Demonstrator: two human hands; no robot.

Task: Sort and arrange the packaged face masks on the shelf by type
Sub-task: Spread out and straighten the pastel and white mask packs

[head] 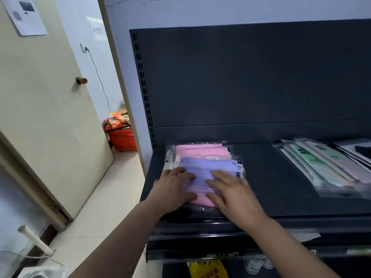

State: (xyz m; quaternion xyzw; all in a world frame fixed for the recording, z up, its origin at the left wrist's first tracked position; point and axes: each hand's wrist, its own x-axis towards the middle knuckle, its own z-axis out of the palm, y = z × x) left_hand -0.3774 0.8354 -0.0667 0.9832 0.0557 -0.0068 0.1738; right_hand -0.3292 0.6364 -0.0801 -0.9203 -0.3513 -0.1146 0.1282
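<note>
A pile of clear-wrapped mask packs lies at the left end of the dark shelf (pixel 281 187). A purple pack (pixel 212 164) is on top, with a pink pack (pixel 202 150) behind it and another pink pack (pixel 202 198) under my hands. My left hand (pixel 172 189) rests flat on the pile's left side, fingers straight. My right hand (pixel 232 190) lies flat on its right side. A second, fanned pile of green, white and pale pink packs (pixel 321 165) sits on the shelf's right part.
The shelf's dark back panel (pixel 251 77) rises behind the piles. A cream door (pixel 40 109) stands open at left, with a red basket of snack bags (pixel 122 137) on the floor past it. A yellow bag (pixel 206 269) hangs below the shelf's front edge.
</note>
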